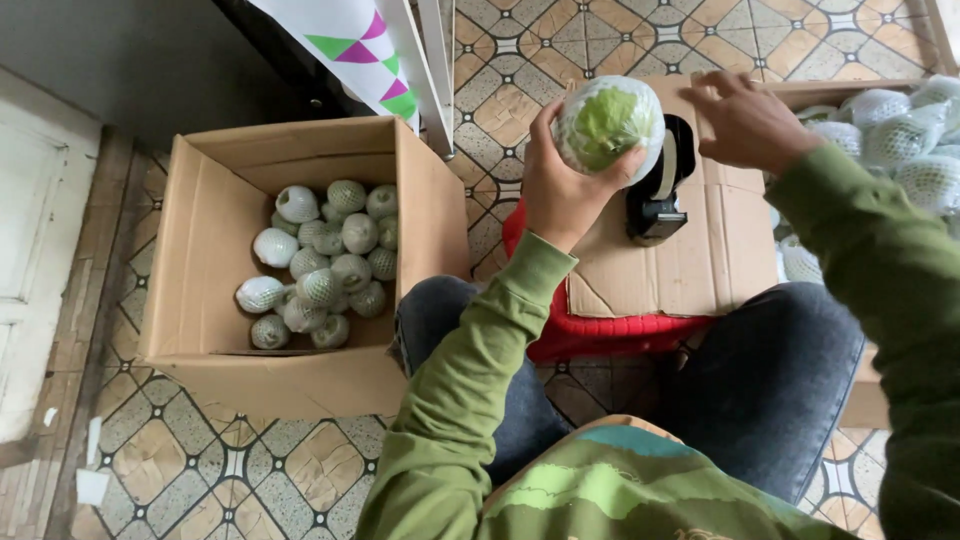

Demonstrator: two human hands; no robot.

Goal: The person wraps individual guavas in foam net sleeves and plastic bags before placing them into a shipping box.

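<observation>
My left hand (560, 190) grips a round green fruit (608, 125) wrapped in white foam netting, held up over a flat sheet of cardboard (690, 260). My right hand (745, 120) hovers with fingers spread just right of the fruit, above a black tape dispenser (660, 185) that stands on the cardboard. The right hand holds nothing. Both arms wear green sleeves.
An open cardboard box (200, 250) on the left holds several netted fruits (320, 265). More netted fruits (900, 140) pile up at the right edge. A red stool (590, 335) sits under the cardboard between my knees. A white post (435, 70) stands behind the box on the tiled floor.
</observation>
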